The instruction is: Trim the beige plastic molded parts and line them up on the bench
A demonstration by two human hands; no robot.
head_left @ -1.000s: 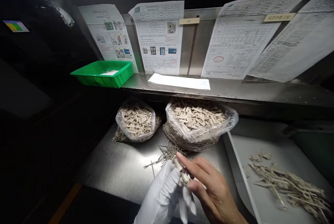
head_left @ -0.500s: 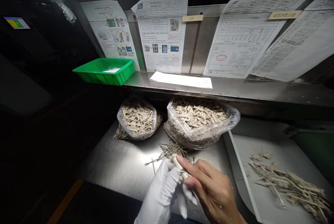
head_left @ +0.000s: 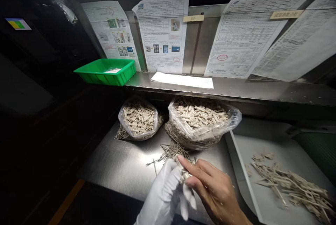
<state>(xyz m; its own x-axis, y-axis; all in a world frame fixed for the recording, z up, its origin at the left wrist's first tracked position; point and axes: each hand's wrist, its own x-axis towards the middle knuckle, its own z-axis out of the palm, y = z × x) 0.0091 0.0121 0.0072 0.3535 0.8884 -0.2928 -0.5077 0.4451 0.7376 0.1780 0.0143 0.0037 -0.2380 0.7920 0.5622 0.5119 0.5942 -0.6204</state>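
Beige parts (head_left: pixel 185 177) are lying between both hands, long axes partly hidden; the left hand (head_left: pixel 160 192) is gripping from the left, the right hand (head_left: pixel 216 187) pinching from the right.

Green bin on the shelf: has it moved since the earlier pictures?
No. The green bin keeps its place on the shelf, just left of the white paper; only the view shifted slightly.

I can read "SIP" on a beige label (head_left: pixel 193 18) at the upper edge of the metal backboard (head_left: pixel 194 43). The posted sheets (head_left: pixel 162 36) carry Chinese print and red stamps, too small for me to make out.
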